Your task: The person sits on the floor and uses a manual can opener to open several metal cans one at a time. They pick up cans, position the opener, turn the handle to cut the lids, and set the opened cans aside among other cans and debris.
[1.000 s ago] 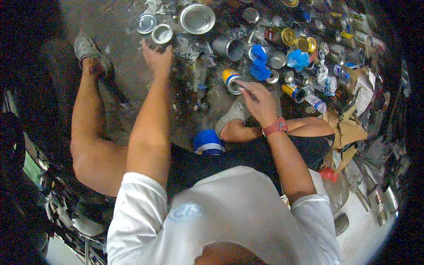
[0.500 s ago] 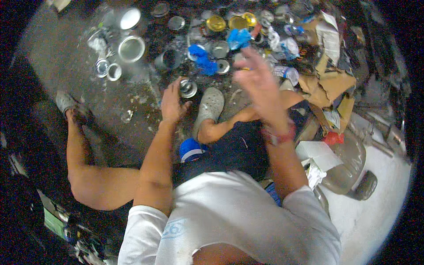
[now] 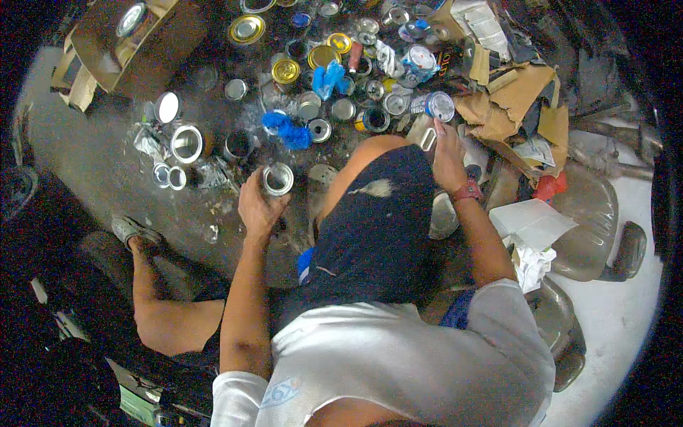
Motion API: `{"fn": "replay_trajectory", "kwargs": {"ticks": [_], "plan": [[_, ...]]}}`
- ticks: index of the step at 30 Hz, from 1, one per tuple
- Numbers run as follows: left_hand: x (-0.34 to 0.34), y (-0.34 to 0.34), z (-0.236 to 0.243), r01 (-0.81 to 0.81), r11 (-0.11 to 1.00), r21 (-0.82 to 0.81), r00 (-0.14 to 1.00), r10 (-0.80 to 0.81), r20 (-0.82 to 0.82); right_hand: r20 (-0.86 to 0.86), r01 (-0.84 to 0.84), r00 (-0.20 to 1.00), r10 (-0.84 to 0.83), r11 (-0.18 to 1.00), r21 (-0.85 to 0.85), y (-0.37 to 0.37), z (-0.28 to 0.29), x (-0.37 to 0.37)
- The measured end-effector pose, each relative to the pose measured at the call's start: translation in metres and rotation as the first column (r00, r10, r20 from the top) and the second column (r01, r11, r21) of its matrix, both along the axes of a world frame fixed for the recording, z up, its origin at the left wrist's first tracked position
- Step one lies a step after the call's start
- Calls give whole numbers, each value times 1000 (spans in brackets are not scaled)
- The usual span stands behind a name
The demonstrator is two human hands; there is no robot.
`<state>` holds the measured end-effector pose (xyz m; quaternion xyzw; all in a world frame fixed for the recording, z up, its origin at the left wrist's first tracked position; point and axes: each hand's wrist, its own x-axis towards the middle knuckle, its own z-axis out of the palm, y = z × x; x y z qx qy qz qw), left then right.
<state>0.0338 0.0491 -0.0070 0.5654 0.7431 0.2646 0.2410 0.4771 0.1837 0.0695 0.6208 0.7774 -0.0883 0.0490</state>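
Observation:
My left hand (image 3: 260, 205) is closed round an open metal can (image 3: 277, 179), left of my raised, dark-clad knee. My right hand (image 3: 448, 156) reaches beyond that knee, its fingers curled at a pale container with a handle (image 3: 425, 136), just below a blue-and-white can (image 3: 435, 105); exactly what they grip I cannot make out. Blue crumpled material (image 3: 286, 132) and a small tin (image 3: 320, 130) lie ahead, with an open can (image 3: 187, 144) farther left.
Several cans and lids (image 3: 324, 57) cover the floor ahead. A cardboard box (image 3: 131, 35) stands at upper left, torn cardboard (image 3: 516, 107) at right. Brown metal chairs (image 3: 580, 220) and white paper (image 3: 530, 224) are beside me, and a sandal (image 3: 136, 231) is on my left foot.
My left hand moved from the floor ahead onto the can. My right hand left the yellow-and-blue can, rose blurred, and now reaches farther right. The head view has shifted, showing the box.

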Motion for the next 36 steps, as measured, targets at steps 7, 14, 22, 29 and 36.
{"fn": "replay_trajectory", "kwargs": {"ticks": [7,14,22,29,36], "plan": [[15,52,64,65,988,142,995,-53,-88,-160,-17,987,22,999,32,3,17,-7],[22,105,92,107,985,137,986,-88,-139,-30,-368,929,368,930,10,32,91,-18],[37,143,98,152,969,196,986,-136,-93,114,-582,749,652,731,-356,83,195,-111],[47,157,109,201,972,124,975,-186,-124,148,-749,542,827,555,-361,112,192,-176],[32,152,106,173,972,159,965,-135,-223,206,-718,402,892,447,-533,129,178,-232]]}}
